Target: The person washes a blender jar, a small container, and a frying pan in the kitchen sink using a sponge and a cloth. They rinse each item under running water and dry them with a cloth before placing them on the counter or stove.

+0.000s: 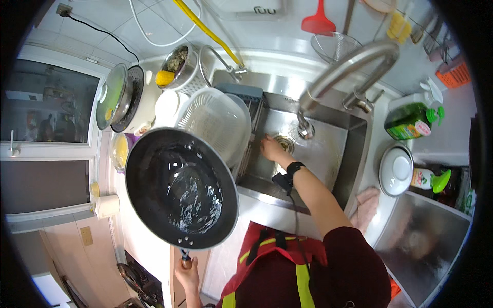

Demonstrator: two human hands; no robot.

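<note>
My left hand (188, 274) grips the handle of a dark nonstick wok (154, 181), which I hold up left of the sink. A little clear water or wet sheen gleams on the wok's bottom. My right hand (274, 149) reaches down into the stainless steel sink (327, 154), beside the drain (284, 143). Its fingers are curled and partly hidden, so I cannot see whether they hold anything. Water (305, 127) runs from the gooseneck faucet (327, 79) to the right of that hand. A black strap with a cable circles my right wrist.
White plastic colanders (215, 119) sit over the sink's left side, on a grey rack (242, 92). Farther left are a steel pot with corn (165, 78) and a lidded pan (111, 96). Right of the sink stand a green dish soap bottle (406, 121), white bowls (396, 171) and a cloth (366, 208).
</note>
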